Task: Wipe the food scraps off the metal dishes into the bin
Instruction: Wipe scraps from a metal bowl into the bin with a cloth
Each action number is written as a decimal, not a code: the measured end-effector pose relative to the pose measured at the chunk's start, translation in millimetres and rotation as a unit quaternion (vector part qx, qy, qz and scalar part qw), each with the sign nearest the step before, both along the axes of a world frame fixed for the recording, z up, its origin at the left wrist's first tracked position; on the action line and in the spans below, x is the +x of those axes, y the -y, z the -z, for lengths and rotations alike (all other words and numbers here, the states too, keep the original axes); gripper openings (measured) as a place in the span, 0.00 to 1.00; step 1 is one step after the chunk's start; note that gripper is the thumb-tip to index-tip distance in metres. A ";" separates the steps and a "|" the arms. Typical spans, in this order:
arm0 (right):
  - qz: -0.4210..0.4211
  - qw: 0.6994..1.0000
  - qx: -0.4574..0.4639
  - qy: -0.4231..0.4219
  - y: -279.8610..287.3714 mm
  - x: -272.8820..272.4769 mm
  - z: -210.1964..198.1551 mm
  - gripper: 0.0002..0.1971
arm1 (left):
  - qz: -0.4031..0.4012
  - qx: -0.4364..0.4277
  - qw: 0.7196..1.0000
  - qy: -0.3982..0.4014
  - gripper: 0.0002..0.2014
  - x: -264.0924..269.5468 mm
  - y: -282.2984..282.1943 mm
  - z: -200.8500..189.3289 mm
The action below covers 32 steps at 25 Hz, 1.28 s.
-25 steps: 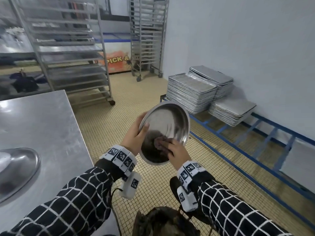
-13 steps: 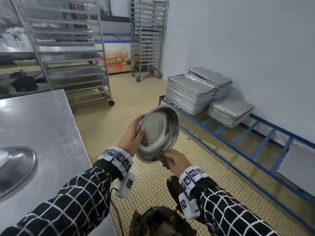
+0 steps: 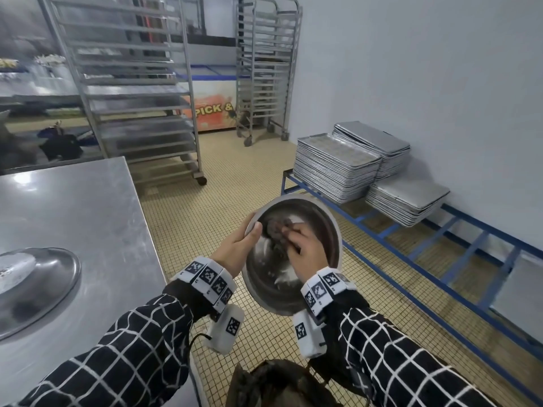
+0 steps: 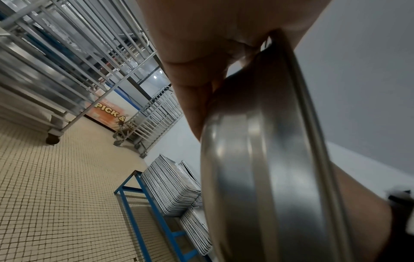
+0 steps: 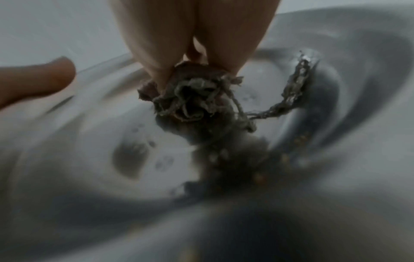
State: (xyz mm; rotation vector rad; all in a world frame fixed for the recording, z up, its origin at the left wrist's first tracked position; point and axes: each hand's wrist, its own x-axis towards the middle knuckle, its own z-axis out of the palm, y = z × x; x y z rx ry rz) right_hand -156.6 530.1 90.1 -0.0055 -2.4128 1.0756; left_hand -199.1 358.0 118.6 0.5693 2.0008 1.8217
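The left hand (image 3: pixel 235 249) holds the round metal dish (image 3: pixel 329 230) by its left rim, thumb over the edge and fingers behind the back, so the dish stands tilted in the air above the tiled floor (image 3: pixel 229 183). The right hand (image 3: pixel 305 248) is inside the dish and pinches a dark, frayed rag (image 5: pixel 190 99) between its fingers, pressing it on the bottom. Small yellowish food scraps (image 5: pixel 260 175) lie inside the dish near the rag. Below the hands is the bin (image 3: pixel 279 386) with a dark bag. On the steel table (image 3: pixel 73 207), at the left, rests another metal dish (image 3: pixel 55 277) with something white in it.
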 end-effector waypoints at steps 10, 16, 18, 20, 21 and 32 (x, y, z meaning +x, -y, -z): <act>-0.159 0.963 0.164 0.141 3.8 23.6 23.4 0.20 | -0.052 0.020 0.994 -0.098 0.16 1.4 7.0 -15.9; -0.106 0.974 0.088 0.181 -26.4 42.3 31.7 0.13 | -0.069 -0.017 0.984 -0.163 0.32 0.3 4.0 -2.8; -0.031 0.985 -0.093 0.142 -16.7 49.3 23.5 0.13 | -0.080 -0.001 0.985 -0.152 0.30 0.5 2.4 -3.6; 0.001 0.982 -0.169 0.089 4.2 51.5 11.6 0.15 | -0.091 0.021 0.985 -0.145 0.25 3.3 -2.1 -5.5; -0.008 0.985 -0.159 0.071 16.3 51.5 7.8 0.16 | -0.092 0.038 0.985 -0.137 0.23 5.4 -5.6 -6.7; -0.078 0.967 0.223 0.094 23.3 50.0 40.6 0.27 | -0.088 0.057 0.987 -0.124 0.14 6.7 -6.2 -3.9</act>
